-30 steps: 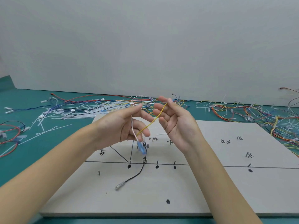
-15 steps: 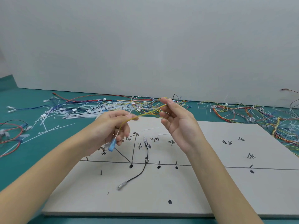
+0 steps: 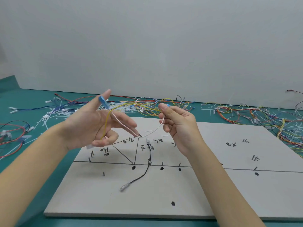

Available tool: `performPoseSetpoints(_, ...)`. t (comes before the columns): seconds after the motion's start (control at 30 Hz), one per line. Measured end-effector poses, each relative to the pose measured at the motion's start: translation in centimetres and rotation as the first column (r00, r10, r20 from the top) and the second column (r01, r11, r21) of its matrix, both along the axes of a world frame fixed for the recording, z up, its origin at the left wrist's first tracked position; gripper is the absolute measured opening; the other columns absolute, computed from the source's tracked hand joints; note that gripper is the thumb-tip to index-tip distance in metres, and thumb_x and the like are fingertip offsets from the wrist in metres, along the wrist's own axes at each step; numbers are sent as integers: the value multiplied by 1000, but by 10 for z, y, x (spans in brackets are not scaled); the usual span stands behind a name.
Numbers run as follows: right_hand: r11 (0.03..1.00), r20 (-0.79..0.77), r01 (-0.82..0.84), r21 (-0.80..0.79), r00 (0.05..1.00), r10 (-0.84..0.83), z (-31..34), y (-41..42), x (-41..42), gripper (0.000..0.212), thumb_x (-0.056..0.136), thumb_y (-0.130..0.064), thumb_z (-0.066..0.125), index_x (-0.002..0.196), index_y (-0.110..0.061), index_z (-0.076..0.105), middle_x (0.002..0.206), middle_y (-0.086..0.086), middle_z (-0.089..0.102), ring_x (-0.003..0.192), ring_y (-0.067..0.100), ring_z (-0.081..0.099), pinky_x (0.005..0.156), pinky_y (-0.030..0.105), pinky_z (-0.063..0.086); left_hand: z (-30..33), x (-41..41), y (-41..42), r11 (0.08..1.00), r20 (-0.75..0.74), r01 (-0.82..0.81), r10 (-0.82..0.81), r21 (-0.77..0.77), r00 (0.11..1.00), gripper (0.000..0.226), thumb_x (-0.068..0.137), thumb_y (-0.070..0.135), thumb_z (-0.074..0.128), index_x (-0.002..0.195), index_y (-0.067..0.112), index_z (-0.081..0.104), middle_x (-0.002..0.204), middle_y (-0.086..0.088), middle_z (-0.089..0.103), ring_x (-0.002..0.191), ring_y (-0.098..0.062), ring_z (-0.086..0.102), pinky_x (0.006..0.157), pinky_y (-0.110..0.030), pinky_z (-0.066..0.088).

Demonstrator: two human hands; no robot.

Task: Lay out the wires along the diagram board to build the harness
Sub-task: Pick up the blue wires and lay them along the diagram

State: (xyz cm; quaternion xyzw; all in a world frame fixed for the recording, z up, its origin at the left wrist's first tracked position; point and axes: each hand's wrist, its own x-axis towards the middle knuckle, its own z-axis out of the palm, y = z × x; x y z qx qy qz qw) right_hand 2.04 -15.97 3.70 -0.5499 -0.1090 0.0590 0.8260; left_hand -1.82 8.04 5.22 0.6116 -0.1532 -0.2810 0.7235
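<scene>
The grey diagram board (image 3: 205,190) lies on the table with black lines, pegs and handwritten labels. A black wire (image 3: 146,171) with clear end connectors lies across its middle line. Both hands are raised above the board's far edge. My left hand (image 3: 91,125) is palm up, index and middle fingers stretched out, and its thumb and a lower finger pinch a yellow wire (image 3: 107,122). A blue connector (image 3: 103,101) rests against the index finger. From it a white wire (image 3: 147,134) sags down and rises to my right hand (image 3: 178,126), which pinches both wires.
Tangled piles of coloured wires (image 3: 255,115) and white cable ties (image 3: 54,113) cover the green table (image 3: 24,99) behind and beside the board. Red and black loops (image 3: 11,136) lie at the left edge. A plain grey wall rises behind.
My left hand has turned palm up and spread its fingers. The blue connector swung from below that hand up to its index finger. The white wire now hangs slack between both hands.
</scene>
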Motion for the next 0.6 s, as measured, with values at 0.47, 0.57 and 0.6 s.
performPoseSetpoints(0.47, 986, -144, -50, -162, 989, 27, -7, 3, -3, 15, 85, -14, 72, 90, -1, 67, 66, 5, 64, 47, 11, 61, 39, 16, 41, 1, -5, 22, 941, 109, 230, -263, 249, 959, 46, 100, 35, 48, 68, 7, 63, 63, -9, 59, 41, -13, 49, 49, -14, 42)
performPoseSetpoints(0.57, 986, -168, 12, -164, 985, -40, -8, -2, 2, 14, 86, -18, 72, 84, -6, 67, 66, 3, 67, 49, 10, 63, 41, 16, 44, 2, -4, 26, 946, 149, -3, -48, 325, 988, 43, 94, 46, 50, 71, 11, 55, 58, -13, 50, 37, -13, 39, 42, -18, 33)
performPoseSetpoints(0.6, 986, -177, 34, -163, 982, -63, -8, -4, 4, 13, 86, -20, 71, 83, -7, 67, 65, 2, 68, 49, 9, 62, 41, 16, 43, 2, -3, 28, 931, 183, -82, 16, 355, 983, 40, 94, 47, 50, 75, 12, 55, 58, -12, 47, 37, -12, 34, 40, -18, 31)
